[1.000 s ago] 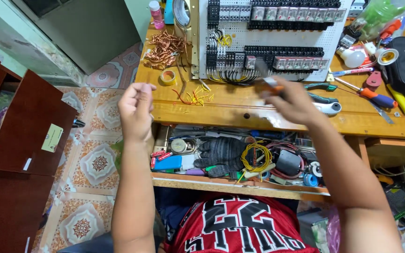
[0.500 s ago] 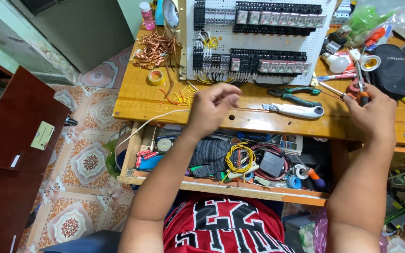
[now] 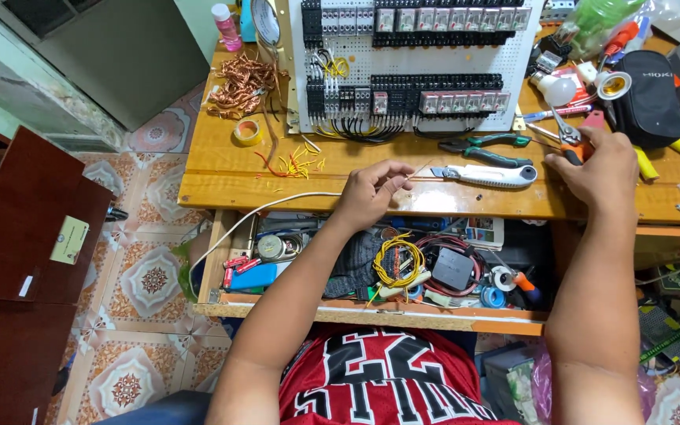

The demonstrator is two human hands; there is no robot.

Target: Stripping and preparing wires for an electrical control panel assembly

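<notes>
Orange-handled pliers [image 3: 572, 142] sit clamped in our right hand [image 3: 604, 169] at the table's [image 3: 222, 185] right side; our left hand [image 3: 371, 193] fingers pinch a thin white wire [image 3: 277, 206] above the open drawer [image 3: 230, 303]. That wire could slip into the drawer's tangle of yellow wire coil [image 3: 399, 264], tape and tools.
</notes>
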